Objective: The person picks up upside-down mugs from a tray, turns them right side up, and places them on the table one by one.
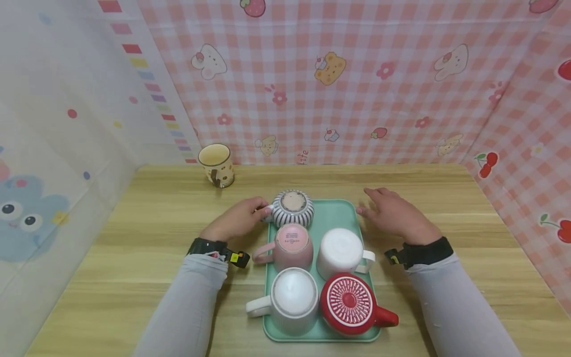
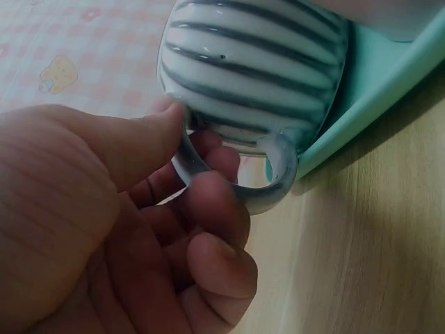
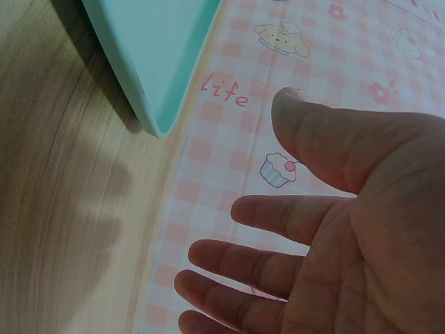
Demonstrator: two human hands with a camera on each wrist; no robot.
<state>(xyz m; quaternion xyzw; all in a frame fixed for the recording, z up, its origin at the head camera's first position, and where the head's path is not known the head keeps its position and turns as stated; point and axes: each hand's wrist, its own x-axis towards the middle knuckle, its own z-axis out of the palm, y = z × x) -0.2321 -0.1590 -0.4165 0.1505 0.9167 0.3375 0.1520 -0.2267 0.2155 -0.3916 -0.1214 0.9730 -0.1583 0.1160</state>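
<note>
My left hand (image 1: 238, 218) pinches the handle of a grey-and-white striped mug (image 1: 292, 209), thumb on one side and fingers curled on the other, as the left wrist view shows. The mug is upside down at the far left corner of a mint-green tray (image 1: 334, 210). In front of it on the tray stand an upturned pink mug (image 1: 292, 248), a smooth white mug (image 1: 340, 253), a ribbed white mug (image 1: 294, 302) and a red mug (image 1: 348, 305). Beyond the tray's right edge, my right hand (image 1: 397, 213) holds nothing, its fingers spread and loosely extended.
A yellow mug (image 1: 217, 165) with brown spots stands upright at the back left of the wooden table (image 1: 424, 188). Behind the table hangs a pink checked cloth (image 1: 303, 114). A pale patterned cloth (image 1: 58, 148) lines the left side.
</note>
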